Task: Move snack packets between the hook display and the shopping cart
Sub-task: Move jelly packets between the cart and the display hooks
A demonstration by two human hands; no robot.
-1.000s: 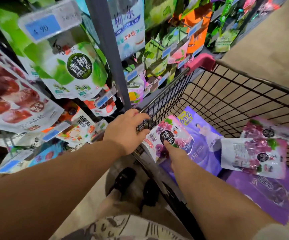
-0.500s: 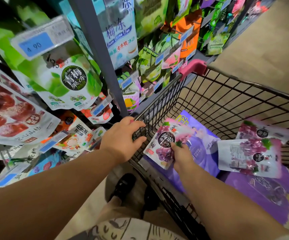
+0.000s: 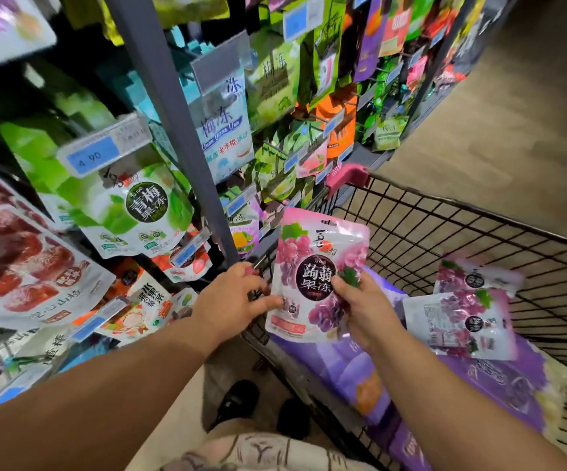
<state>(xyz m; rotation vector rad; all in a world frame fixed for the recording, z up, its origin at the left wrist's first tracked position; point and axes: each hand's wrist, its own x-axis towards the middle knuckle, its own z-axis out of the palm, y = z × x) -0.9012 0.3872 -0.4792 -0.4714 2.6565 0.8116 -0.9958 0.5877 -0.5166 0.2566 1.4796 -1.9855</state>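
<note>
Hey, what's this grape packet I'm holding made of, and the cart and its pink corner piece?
The grape packet in your right hand looks like thin glossy plastic film, going by its sheen and creases; any foil lining can't be told. The cart is a dark wire grid, likely coated metal, fairly matte. Its pink corner piece seems smooth moulded plastic.

Pink grape packet (image 3: 316, 266), upright (label readable), over black wire cart (image 3: 445, 239) edge
</note>
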